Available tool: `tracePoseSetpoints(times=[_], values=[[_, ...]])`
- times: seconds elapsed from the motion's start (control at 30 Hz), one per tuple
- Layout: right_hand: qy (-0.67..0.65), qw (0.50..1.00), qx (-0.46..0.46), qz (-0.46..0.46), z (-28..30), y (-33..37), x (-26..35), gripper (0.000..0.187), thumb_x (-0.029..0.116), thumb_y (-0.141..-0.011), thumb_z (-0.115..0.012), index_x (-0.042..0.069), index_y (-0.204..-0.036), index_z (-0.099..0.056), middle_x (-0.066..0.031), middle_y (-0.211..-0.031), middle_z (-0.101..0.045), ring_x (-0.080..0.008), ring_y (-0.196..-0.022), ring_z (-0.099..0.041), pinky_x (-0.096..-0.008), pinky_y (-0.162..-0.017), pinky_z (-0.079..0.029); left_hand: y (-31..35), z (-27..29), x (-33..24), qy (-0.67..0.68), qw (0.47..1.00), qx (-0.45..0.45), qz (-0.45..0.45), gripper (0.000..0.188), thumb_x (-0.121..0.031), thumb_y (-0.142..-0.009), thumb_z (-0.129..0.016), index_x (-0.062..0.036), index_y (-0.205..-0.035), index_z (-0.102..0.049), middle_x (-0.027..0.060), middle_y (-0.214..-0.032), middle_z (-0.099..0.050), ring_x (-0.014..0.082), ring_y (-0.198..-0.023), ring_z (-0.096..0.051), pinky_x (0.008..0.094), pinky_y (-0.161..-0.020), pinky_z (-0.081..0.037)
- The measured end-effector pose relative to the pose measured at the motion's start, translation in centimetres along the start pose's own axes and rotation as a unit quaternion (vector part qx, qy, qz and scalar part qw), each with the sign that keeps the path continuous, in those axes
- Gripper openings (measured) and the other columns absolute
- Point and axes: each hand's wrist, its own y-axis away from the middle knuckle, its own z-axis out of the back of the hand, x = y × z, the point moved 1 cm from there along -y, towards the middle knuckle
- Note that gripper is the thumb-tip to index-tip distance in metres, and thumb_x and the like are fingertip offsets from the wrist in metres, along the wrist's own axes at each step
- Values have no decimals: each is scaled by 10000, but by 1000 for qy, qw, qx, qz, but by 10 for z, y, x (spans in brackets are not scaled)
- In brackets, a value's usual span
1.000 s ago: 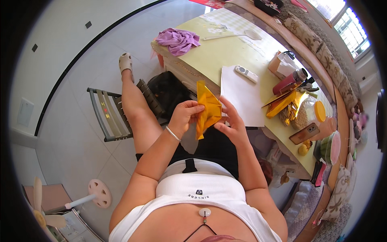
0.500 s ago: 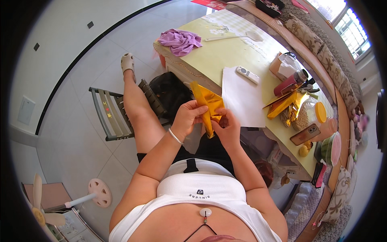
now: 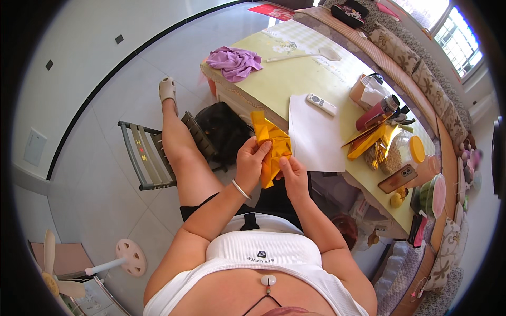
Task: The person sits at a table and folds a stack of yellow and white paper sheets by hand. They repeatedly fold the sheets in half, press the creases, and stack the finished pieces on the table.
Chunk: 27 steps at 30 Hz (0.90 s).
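Observation:
A folded sheet of shiny gold paper (image 3: 272,141) is held between both hands, over my lap and in front of the table's near edge. My left hand (image 3: 252,160) pinches its left side, thumb pressed on top; a white bangle circles that wrist. With thumb and fingertips closed, my right hand (image 3: 293,176) grips the lower right edge. Creases run across the gold paper, and its upper end sticks up past my left fingers. Beyond my right hand lies a white paper sheet (image 3: 316,137) on the table.
The yellow-green table (image 3: 284,84) carries a purple cloth (image 3: 234,63), a fly swatter (image 3: 305,55), a remote (image 3: 321,104), a dark red bottle (image 3: 377,113), more gold paper (image 3: 367,142), a yellow-lidded jar (image 3: 408,150) and a phone (image 3: 398,178). A folding chair (image 3: 150,155) and black bag (image 3: 221,129) stand left.
The gold paper has turned and now shows a broader, flatter face. My right hand has moved slightly lower along its edge, and my left hand has shifted a little right and down.

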Motion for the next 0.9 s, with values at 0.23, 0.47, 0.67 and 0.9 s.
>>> tracePoseSetpoints(times=[0.23,0.47,0.67,0.9], values=[[14,1000,5,2,-7,1,-7,219,83,-942,-713,-22,-1122,-648,-22,-985,-696,-83,-862,-654,-240,-788,-531,-6,-1,-12,76,997,-3,-15,53,-90,-973,-668,-38,-971,-662,11,-943,-689,72,-850,-634,217,-792,-517],[-41,997,26,-55,16,2,-2,192,94,-972,-674,-13,-1131,-672,-27,-989,-699,-91,-883,-654,-228,-779,-524,-29,26,-33,126,991,-22,-31,34,-52,-932,-699,-53,-963,-684,21,-926,-708,110,-837,-668,249,-769,-545],[-71,994,-77,25,34,-2,9,192,84,-970,-673,-4,-1139,-650,-25,-898,-686,-79,-745,-624,-214,-699,-496,-28,38,-29,60,997,-35,-20,132,-39,-936,-672,-59,-1066,-680,34,-876,-712,108,-743,-658,235,-691,-549],[-114,972,-166,119,54,-2,21,233,47,-941,-692,49,-1133,-561,-46,-792,-664,-100,-602,-610,-210,-545,-455,-21,33,-21,-9,999,-3,-43,306,-4,-933,-639,-23,-1236,-667,70,-930,-731,127,-751,-685,241,-705,-580]])
